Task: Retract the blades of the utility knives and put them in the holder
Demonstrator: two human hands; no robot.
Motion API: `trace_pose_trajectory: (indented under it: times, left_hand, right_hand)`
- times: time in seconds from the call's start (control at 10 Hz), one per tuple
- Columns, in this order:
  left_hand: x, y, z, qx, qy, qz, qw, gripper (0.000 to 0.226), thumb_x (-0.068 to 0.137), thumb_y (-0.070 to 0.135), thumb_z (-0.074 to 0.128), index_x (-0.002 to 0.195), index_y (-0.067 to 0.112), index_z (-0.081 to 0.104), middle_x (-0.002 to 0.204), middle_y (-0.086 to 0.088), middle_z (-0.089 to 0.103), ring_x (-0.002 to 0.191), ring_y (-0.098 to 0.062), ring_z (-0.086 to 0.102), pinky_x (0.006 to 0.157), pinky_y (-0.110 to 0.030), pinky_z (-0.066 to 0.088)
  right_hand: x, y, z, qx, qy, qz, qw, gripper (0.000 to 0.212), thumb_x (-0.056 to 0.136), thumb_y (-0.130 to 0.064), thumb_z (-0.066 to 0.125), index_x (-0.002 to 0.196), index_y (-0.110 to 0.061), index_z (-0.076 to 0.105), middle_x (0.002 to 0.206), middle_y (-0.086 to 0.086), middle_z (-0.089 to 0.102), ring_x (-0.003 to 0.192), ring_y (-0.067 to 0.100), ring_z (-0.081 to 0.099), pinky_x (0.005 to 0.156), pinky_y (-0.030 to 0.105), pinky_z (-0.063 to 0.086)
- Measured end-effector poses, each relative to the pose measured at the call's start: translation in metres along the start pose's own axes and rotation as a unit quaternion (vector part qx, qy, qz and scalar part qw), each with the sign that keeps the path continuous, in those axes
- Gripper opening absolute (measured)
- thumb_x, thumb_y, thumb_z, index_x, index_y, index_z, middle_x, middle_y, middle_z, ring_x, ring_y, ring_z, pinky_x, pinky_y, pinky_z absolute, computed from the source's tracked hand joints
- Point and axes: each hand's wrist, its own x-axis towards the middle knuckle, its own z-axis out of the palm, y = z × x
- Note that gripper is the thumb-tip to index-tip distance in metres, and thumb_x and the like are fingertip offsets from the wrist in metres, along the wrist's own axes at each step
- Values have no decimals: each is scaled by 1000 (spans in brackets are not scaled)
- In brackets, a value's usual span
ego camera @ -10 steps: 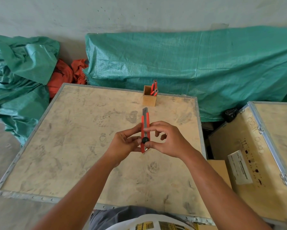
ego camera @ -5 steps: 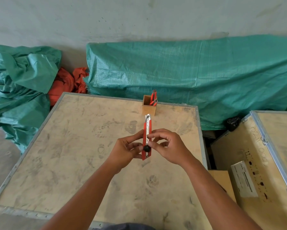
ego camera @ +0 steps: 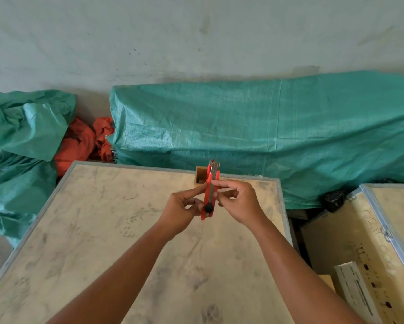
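Note:
I hold a red utility knife (ego camera: 210, 191) upright above the wooden crate top (ego camera: 102, 230), tip pointing away from me. My left hand (ego camera: 182, 210) pinches its lower end beside the black locking knob. My right hand (ego camera: 239, 202) pinches the body from the right, higher up. A short bit of metal shows at the knife's far tip. The small wooden holder (ego camera: 200, 175) stands at the crate's far edge, partly hidden behind the knife; what is inside it cannot be seen.
A green tarp (ego camera: 278, 136) covers a long heap behind the crate. More green tarp (ego camera: 21, 141) and orange cloth (ego camera: 81, 141) lie at the left. A second crate (ego camera: 369, 242) with a white box (ego camera: 355, 291) on it stands at the right.
Both hands have carried the knife farther from me, so it now overlaps the holder. The red knives seen in the holder earlier are now hidden behind it.

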Motion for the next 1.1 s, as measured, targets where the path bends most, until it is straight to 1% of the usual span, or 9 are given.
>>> trace_pose_trajectory:
  times: [0.1, 0.2, 0.4, 0.5, 0.7, 0.8, 0.9, 1.0, 1.1]
  left_hand:
    - [42, -2, -8, 11, 33, 5, 999, 58, 86, -15, 62, 131, 21, 66, 97, 0, 77, 90, -5, 71, 92, -37, 58]
    - [80, -9, -15, 31, 61, -2, 998, 54, 86, -7, 68, 131, 23, 64, 120, 1, 72, 103, -3, 68, 92, -37, 57]
    - [134, -42, -16, 103, 66, -65, 990, 69, 83, 13, 77, 145, 26, 49, 146, -2, 55, 134, -19, 50, 101, -45, 51]
    - [150, -59, -9, 113, 27, -106, 987, 88, 79, 16, 81, 153, 20, 34, 153, -3, 47, 137, -26, 47, 108, -49, 46]
    - [165, -88, -2, 99, 4, -109, 989, 61, 79, 7, 77, 135, 22, 58, 120, -3, 72, 113, -28, 66, 100, -45, 53]
    - [165, -93, -5, 88, 0, -111, 990, 67, 76, 15, 79, 138, 24, 56, 124, 1, 71, 114, -25, 65, 98, -46, 55]
    - [166, -100, -5, 85, 9, -112, 990, 69, 71, 25, 80, 136, 27, 58, 124, 4, 71, 113, -22, 66, 97, -47, 56]
    - [164, -100, -3, 80, 19, -104, 991, 71, 68, 28, 77, 136, 29, 57, 123, 6, 71, 110, -22, 68, 95, -47, 58]
    - [160, -94, 1, 68, 35, -94, 993, 69, 72, 21, 75, 138, 27, 56, 126, 5, 70, 113, -24, 66, 97, -47, 56]
  right_hand:
    - [39, 5, 2, 2, 35, -13, 999, 32, 87, -4, 76, 111, -27, 79, 104, -4, 80, 81, 13, 77, 75, 35, 66]
    - [76, 18, 11, -2, 80, -23, 997, 29, 88, -6, 75, 111, -23, 79, 101, -1, 80, 83, 13, 77, 76, 33, 65]
    - [122, 47, 36, -82, 152, -95, 980, 27, 87, -2, 74, 110, -16, 79, 95, 3, 78, 76, 11, 74, 73, 10, 54]
    - [130, 63, 50, -118, 147, -108, 976, 26, 86, -2, 74, 108, -15, 80, 94, 3, 78, 78, 14, 73, 74, 19, 58]
    - [127, 85, 66, -161, 142, -117, 970, 23, 85, 2, 72, 103, -10, 81, 96, 5, 79, 89, 17, 72, 83, 14, 51]
    - [127, 91, 70, -174, 135, -98, 970, 23, 87, 0, 70, 106, -10, 81, 98, 6, 80, 93, 17, 73, 87, 1, 42]
    - [125, 92, 73, -175, 134, -91, 971, 22, 87, -1, 72, 106, -8, 81, 100, 8, 80, 94, 20, 73, 89, -1, 40]
    - [119, 91, 71, -176, 115, -94, 973, 24, 85, -2, 75, 108, -7, 80, 103, 10, 79, 96, 22, 74, 91, 21, 55]
    - [115, 88, 67, -160, 117, -90, 976, 26, 84, -4, 78, 110, -7, 79, 106, 11, 78, 97, 23, 74, 91, 32, 60]
